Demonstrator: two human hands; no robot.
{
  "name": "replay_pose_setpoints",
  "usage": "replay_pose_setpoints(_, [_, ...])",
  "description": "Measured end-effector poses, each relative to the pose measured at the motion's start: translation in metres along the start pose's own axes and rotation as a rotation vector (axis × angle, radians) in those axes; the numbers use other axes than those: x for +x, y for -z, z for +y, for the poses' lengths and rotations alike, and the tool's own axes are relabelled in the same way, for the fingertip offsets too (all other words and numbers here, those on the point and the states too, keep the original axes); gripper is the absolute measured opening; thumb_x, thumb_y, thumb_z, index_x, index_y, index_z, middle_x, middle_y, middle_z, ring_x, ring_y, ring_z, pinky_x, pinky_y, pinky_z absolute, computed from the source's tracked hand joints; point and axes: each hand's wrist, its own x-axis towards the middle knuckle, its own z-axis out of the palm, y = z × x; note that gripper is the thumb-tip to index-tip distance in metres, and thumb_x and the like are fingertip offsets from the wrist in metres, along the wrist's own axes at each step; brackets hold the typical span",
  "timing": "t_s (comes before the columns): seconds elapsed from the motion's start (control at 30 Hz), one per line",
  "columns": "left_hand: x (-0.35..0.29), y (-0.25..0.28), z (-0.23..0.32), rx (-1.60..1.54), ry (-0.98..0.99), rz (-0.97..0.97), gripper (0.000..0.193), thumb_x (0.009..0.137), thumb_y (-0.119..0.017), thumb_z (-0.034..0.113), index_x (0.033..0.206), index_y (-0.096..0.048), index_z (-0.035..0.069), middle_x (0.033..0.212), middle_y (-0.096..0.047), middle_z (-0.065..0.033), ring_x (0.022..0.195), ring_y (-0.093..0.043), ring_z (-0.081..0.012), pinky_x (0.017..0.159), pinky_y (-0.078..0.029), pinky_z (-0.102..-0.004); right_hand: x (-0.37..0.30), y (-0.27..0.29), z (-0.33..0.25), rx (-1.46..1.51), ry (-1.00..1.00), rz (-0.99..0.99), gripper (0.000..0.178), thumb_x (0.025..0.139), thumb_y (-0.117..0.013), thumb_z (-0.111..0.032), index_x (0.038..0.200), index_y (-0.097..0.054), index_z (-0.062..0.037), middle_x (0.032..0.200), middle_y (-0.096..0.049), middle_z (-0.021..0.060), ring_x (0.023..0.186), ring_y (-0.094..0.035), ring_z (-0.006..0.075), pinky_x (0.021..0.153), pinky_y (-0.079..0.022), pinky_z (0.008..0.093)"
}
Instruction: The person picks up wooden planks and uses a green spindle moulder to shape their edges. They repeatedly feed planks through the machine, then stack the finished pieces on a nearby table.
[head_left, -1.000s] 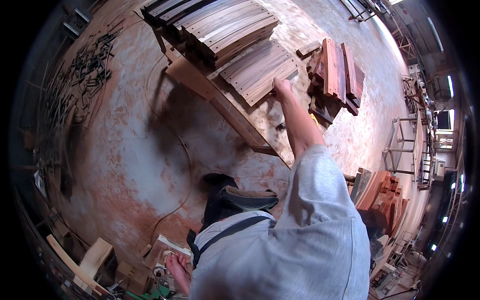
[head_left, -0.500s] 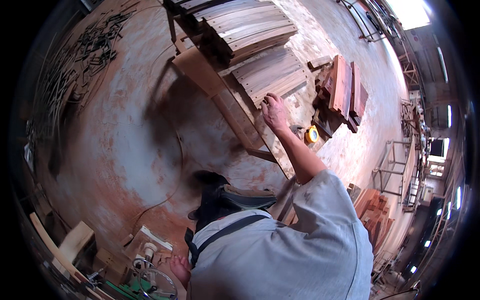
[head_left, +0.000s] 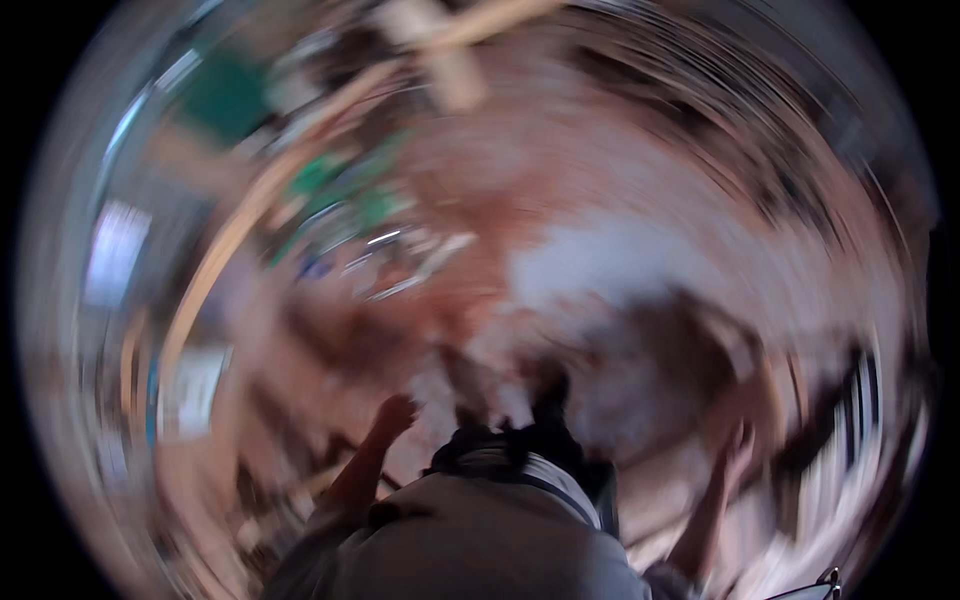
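Note:
The head view is heavily smeared by motion. My left hand [head_left: 397, 413] hangs in front of my body on the left, over the floor; its fingers are too blurred to read, and no held thing shows. Out to the right is my right hand [head_left: 738, 452], its fingers looking stretched out with nothing visible in them. It is nearest to the blurred brown edge of a workbench [head_left: 765, 400]. Beyond that bench edge, pale and dark stripes look like the stacked slatted wood panels [head_left: 850, 430].
A floor [head_left: 590, 260] with reddish dust spreads ahead of my feet. Green machine parts [head_left: 340, 185] stand at the front left, beside a long pale wooden strip [head_left: 230, 225]. A dark pile of scraps [head_left: 770, 170] lies at the far right.
My body and view have turned sharply left. My right hand has come off the slatted panel on the bench; the bench is now at my right and the green machine ahead to the left.

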Motion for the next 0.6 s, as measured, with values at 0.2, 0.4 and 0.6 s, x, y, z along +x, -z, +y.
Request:
replay_pose_setpoints(0.2, [-0.095,0.009,0.08,-1.153,1.301,0.23,0.033,0.075,-0.056,0.032,0.085,-0.065,0.002,0.094,-0.063,-0.0214,0.09,-0.06,-0.0337,0.079,-0.048,-0.0422,-0.003,-0.191,0.048,0.204,-0.104,-0.82,0.027,0.092,-0.049,-0.027,0.103,-0.056,-0.0041,0.073,-0.054,0.004,0.057,-0.051,0.0134,0.042,-0.04,0.0267])
replay_pose_setpoints(0.4, [-0.259,-0.097,0.097,-1.185,1.739,0.478,0.037,0.076,-0.058,0.038,0.087,-0.068,0.004,0.092,-0.065,-0.0179,0.083,-0.063,-0.0347,0.077,-0.05,-0.0419,-0.166,-0.258,-0.102,0.091,-0.348,-1.228,0.017,0.089,-0.047,-0.022,0.09,-0.051,-0.0056,0.07,-0.051,0.0041,0.052,-0.049,0.0131,0.038,-0.037,0.0229])
replay_pose_setpoints(0.6, [-0.391,-0.085,0.038,-1.612,1.869,1.317,0.023,0.083,-0.057,0.025,0.08,-0.06,0.002,0.072,-0.062,-0.0105,0.058,-0.06,-0.016,0.054,-0.049,-0.0316,-0.308,-0.296,-0.163,-0.286,0.085,-1.386,0.018,0.089,-0.049,-0.021,0.091,-0.048,-0.0039,0.073,-0.049,0.0055,0.05,-0.048,0.0117,0.035,-0.032,0.0196])
